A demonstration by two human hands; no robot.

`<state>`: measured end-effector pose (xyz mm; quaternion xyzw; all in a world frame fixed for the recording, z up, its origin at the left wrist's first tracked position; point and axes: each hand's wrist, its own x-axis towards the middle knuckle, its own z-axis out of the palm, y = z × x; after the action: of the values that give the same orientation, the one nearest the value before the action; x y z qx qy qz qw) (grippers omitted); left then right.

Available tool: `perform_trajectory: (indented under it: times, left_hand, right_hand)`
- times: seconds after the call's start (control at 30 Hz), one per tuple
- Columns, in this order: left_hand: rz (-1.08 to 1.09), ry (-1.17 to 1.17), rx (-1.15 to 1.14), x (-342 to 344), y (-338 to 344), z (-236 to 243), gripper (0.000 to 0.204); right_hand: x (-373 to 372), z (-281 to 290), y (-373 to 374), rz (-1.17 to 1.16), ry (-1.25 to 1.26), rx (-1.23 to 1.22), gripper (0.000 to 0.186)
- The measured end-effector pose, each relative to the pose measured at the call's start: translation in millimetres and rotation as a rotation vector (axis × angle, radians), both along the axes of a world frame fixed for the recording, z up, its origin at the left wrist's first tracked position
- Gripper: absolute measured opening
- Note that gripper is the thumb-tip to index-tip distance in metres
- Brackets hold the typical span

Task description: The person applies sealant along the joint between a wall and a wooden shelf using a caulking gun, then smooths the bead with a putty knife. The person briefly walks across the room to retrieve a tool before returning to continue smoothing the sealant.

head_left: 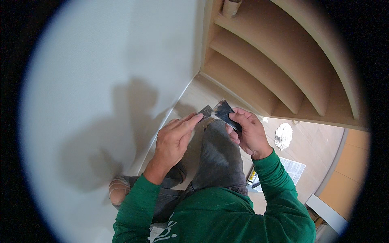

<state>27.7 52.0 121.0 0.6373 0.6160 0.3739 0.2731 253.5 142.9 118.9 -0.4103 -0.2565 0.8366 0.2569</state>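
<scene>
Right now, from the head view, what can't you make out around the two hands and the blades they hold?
- Larger scraper blade: its handle is hidden inside the right hand.
- Smaller blade: the left hand fingertips cover its near end; whether the two blades touch is unclear.
- Tube on the floor: mostly hidden behind the right sleeve.
- White lump on the floor: too small and blurred to identify.
</scene>
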Motion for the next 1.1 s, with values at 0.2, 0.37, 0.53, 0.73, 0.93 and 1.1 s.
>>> perform_trajectory:
  times: [0.2,0.37,0.53,0.73,0.93,1.1]
  left_hand:
    - [0.009,0.149,-0.110,-15,0,-4,0.037]
    - [0.039,0.271,-0.399,-40,-15,48,0.034]
    - [-0.072,0.331,-0.357,-59,-5,86,0.042]
    - [-0.075,0.351,-0.399,-71,-4,140,0.046]
    - [-0.089,0.309,-0.346,-77,-9,162,0.048]
    - [-0.111,0.325,-0.351,-86,-7,159,0.049]
  right_hand:
    - [6,-9,4,-0.015,0.042,0.024,0.018]
    - [-32,-87,18,-0.123,-0.141,0.137,0.019]
    - [-110,-226,62,-0.239,-0.147,0.064,0.021]
    - [-206,-276,116,-0.469,-0.088,-0.111,0.017]
    - [-234,-266,135,-0.586,-0.044,-0.261,0.018]
    - [-251,-269,150,-0.565,0.044,-0.273,0.017]
